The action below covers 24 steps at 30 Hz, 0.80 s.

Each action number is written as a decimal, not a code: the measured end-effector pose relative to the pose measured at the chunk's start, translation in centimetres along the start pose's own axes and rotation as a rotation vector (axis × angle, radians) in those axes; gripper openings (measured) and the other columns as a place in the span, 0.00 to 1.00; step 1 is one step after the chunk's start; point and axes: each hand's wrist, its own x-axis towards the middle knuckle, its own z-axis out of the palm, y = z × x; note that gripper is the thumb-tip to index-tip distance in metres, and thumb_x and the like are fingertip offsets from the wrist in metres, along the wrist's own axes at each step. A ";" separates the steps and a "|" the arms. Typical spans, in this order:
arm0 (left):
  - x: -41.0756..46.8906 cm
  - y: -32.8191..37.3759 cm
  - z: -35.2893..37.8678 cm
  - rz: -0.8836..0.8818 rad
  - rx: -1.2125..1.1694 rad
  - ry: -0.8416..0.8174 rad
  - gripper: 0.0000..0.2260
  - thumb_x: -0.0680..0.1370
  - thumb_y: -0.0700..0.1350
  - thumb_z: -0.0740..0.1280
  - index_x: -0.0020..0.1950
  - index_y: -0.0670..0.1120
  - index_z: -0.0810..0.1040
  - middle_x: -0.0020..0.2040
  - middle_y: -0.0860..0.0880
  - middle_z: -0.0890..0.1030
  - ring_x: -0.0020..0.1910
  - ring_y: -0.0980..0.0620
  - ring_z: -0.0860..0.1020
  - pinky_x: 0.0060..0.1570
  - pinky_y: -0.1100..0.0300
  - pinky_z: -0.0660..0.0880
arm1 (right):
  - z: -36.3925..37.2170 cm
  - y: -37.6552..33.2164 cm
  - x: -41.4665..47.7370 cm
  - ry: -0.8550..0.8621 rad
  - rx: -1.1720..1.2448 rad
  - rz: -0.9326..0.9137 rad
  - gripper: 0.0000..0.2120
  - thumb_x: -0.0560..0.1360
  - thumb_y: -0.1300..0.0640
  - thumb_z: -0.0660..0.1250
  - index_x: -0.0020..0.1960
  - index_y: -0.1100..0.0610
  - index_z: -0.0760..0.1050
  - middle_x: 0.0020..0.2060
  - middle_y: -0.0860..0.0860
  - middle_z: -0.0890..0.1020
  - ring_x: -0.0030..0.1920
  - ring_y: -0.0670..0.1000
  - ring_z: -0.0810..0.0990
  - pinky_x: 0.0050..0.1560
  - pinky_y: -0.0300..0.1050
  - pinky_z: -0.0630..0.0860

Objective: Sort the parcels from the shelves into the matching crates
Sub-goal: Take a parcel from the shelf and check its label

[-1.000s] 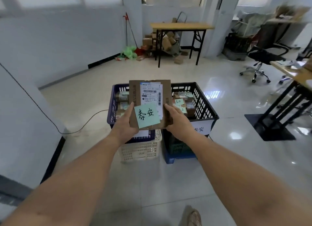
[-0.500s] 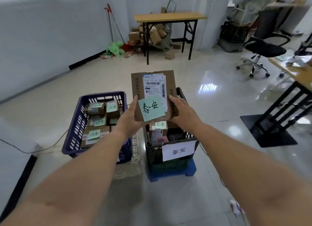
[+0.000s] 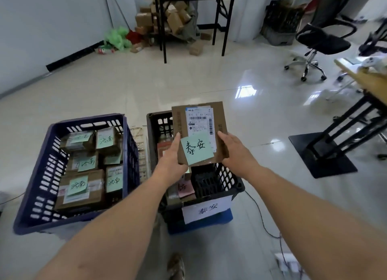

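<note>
Left hand (image 3: pixel 171 160) and right hand (image 3: pixel 236 154): fingers clamped on opposite side edges of the parcel (image 3: pixel 199 131), green note (image 3: pixel 196 148) facing up. The parcel hangs just above the black crate (image 3: pixel 222 177) below the fingers; the crate label (image 3: pixel 207 211) appears to match the note. Risk: the grip is on the edges only, so an uneven release could catch the rim or tip the parcel left into the blue crate (image 3: pixel 129 154), a mis-sort.

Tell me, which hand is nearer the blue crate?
Left. The left hand holds the parcel's side facing the blue crate; the right hand holds the far side, over the black crate.
</note>
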 end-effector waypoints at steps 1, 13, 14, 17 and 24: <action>1.0 -0.4 0.9 -0.014 -0.010 -0.021 0.45 0.76 0.34 0.66 0.77 0.59 0.40 0.68 0.52 0.71 0.55 0.53 0.74 0.50 0.61 0.73 | 0.5 0.9 0.6 -0.012 -0.004 0.022 0.42 0.73 0.69 0.63 0.78 0.46 0.49 0.77 0.49 0.52 0.75 0.53 0.59 0.71 0.48 0.64; 6.9 -5.4 10.0 -0.306 -0.025 -0.134 0.46 0.75 0.34 0.68 0.76 0.61 0.39 0.73 0.50 0.65 0.66 0.50 0.70 0.61 0.58 0.72 | 6.4 9.6 5.4 -0.241 -0.110 0.121 0.40 0.75 0.66 0.62 0.79 0.48 0.45 0.77 0.52 0.50 0.72 0.56 0.62 0.70 0.51 0.67; 7.1 -5.7 10.5 -0.327 -0.026 -0.141 0.46 0.75 0.34 0.67 0.76 0.62 0.39 0.73 0.50 0.66 0.66 0.50 0.70 0.63 0.56 0.72 | 6.8 10.1 5.5 -0.264 -0.125 0.121 0.40 0.75 0.65 0.63 0.79 0.49 0.45 0.77 0.52 0.50 0.72 0.56 0.63 0.69 0.51 0.68; 7.6 -6.4 12.0 -0.372 -0.029 -0.168 0.45 0.75 0.33 0.66 0.76 0.62 0.39 0.72 0.50 0.67 0.65 0.50 0.71 0.61 0.58 0.72 | 7.8 11.2 5.9 -0.319 -0.170 0.127 0.40 0.76 0.64 0.63 0.79 0.50 0.43 0.75 0.53 0.52 0.69 0.56 0.65 0.66 0.49 0.70; 8.8 -8.3 14.2 -0.436 -0.016 -0.203 0.45 0.76 0.33 0.66 0.77 0.60 0.38 0.70 0.51 0.69 0.55 0.55 0.71 0.53 0.64 0.71 | 9.8 12.5 7.3 -0.431 -0.237 0.144 0.43 0.75 0.64 0.64 0.78 0.51 0.40 0.71 0.57 0.56 0.64 0.57 0.69 0.61 0.50 0.73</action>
